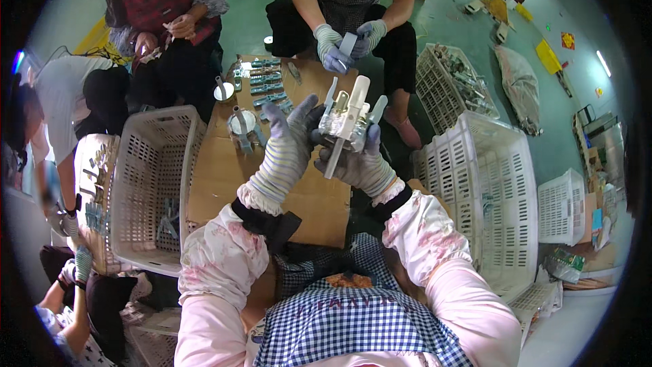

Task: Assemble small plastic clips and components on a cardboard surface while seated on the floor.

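Note:
My gloved right hand is wrapped around a bundle of white, grey and metal lever-like pieces, raised over the cardboard. Long flat handles stick out of the bundle upward and to the sides, and one white strip points down. Its exact kind I cannot make out. Beside it, my gloved left hand is open, thumb and fingers apart, its far fingertips close to the bundle's left side. Whether they touch it is hidden. On the cardboard lie rows of blue-grey clip-like parts and two round white containers with tools or parts in them.
White plastic crates stand to the left and right; another crate at the far right holds metal pieces. Across from me a gloved co-worker holds a grey piece. Other people work at the left.

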The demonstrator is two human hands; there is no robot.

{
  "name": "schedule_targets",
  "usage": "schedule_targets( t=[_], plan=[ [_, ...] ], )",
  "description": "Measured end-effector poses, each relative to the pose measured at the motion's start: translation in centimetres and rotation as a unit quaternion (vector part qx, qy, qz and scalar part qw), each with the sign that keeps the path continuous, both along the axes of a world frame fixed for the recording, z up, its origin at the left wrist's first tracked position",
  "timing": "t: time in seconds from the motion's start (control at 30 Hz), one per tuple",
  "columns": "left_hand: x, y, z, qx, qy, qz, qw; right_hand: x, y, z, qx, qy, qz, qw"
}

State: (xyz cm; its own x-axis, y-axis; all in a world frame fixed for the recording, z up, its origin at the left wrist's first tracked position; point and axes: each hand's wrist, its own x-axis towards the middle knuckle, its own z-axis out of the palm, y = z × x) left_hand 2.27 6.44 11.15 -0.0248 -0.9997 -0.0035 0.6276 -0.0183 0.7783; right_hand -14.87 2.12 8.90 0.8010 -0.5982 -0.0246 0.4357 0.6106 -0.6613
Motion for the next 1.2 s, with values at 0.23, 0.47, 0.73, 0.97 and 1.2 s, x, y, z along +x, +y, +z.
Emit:
schedule_targets(
  t=[0.23,0.47,0.73,0.97,1.2],
  plan=[
    [-0.8,-0.2,0.6,-0.047,0.013,0.012,0.999,-0.1,-0.8,-1.4,0.053,-0.05,0.026,0.997],
    [-2.4,0.5,1.0,-0.055,-0.26,0.116,0.957,0.8,-0.2,-0.3,0.003,0.028,-0.007,1.0],
    [-3.0,-0.8,-2.4,-0.023,-0.284,0.109,0.952,-0.5,0.3,-0.4,-0.049,0.137,-0.046,0.988],
    [-3.9,2.2,-1.6,-0.048,-0.373,-0.024,0.926,-10.4,-5.0,5.6,0.097,0.076,-0.387,0.914],
    [-2.5,0.6,-4.4,-0.004,-0.439,-0.04,0.898,-35.4,-8.4,-1.1,0.052,0.265,-0.643,0.717]
  ],
)
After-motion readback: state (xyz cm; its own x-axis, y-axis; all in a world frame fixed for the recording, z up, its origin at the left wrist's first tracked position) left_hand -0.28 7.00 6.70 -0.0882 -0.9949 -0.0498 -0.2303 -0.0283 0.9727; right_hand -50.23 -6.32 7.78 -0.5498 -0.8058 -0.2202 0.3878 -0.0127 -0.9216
